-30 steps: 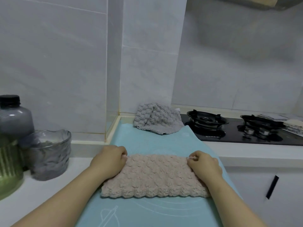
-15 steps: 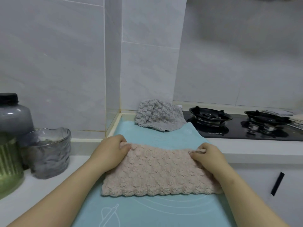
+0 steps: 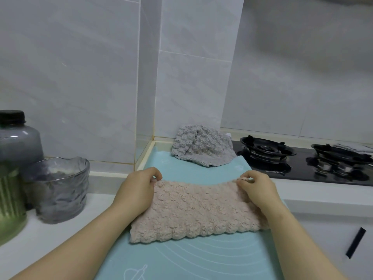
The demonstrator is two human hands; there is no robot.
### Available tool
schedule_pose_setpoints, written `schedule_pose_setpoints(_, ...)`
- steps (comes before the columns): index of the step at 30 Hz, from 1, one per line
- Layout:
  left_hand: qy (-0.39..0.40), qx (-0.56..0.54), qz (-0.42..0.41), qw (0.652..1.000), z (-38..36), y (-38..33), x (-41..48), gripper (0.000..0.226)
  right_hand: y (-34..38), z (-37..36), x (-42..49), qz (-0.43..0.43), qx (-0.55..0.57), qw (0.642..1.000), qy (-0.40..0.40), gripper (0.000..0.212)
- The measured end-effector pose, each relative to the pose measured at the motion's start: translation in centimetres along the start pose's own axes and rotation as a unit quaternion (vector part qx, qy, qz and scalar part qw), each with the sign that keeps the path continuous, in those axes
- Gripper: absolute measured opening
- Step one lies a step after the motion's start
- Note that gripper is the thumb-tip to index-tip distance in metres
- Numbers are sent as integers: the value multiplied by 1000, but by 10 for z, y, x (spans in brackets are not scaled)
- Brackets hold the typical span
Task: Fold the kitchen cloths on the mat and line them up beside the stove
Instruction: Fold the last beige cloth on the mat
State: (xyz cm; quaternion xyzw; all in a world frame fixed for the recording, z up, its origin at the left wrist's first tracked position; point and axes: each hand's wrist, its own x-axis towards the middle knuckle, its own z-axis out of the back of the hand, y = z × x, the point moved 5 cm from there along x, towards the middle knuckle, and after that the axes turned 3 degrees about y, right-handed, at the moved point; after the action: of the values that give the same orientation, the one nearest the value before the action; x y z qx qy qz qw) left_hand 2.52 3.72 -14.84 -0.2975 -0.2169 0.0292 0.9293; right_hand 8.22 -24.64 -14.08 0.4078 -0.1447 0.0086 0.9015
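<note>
So, fingers (image 3: 154, 172) on cloth (image 3: 197, 211), far edge

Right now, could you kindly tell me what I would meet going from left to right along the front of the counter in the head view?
Green jar → glass bowl → left hand → pink cloth → right hand → black cabinet handle.

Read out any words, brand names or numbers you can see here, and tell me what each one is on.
Nothing here can be read for certain.
Stove: small white label on its front edge, too blurred to read.
Mat: only curved lines and a rolling-pin drawing, no legible words or numbers.
</note>
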Motion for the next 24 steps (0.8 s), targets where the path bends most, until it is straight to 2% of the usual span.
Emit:
schedule_pose_setpoints(3, 4, 22, -4, 1000, -2, -1, 0, 34, 5, 7, 1, 38, 9, 998, -46, 10)
schedule_pose_setpoints(5, 17, 39, -4, 999, -3, -1, 0, 38, 1, 2, 1, 14, -15, 1000, -6, 19)
schedule_pose_setpoints(9, 82, 63, 0, 995, -1, -5, -3, 32, -16, -7, -5, -98, -129, 983, 90, 50)
schedule_pose_setpoints(13, 159, 81, -8, 984, 1, -5, -6, 41, -17, -5, -8, -108, -128, 980, 108, 37)
schedule_pose_setpoints(15, 138, 47, -36, 989, 2, -7, -4, 36, -13, -4, -7, -71, -81, 992, 65, 29)
schedule_pose_setpoints(18, 68, 4, -72, 995, 7, -13, -5, 36, -6, 4, -6, -15, -49, 999, -13, 31)
schedule_pose_setpoints(22, 78, 113, -77, 987, -9, -8, -10, 28, -13, 3, -12, -77, -144, 986, 41, 51)
schedule_pose_setpoints(24, 35, 155, -117, 980, -4, -18, -16, 28, -16, 2, -15, -109, -157, 979, 70, 57)
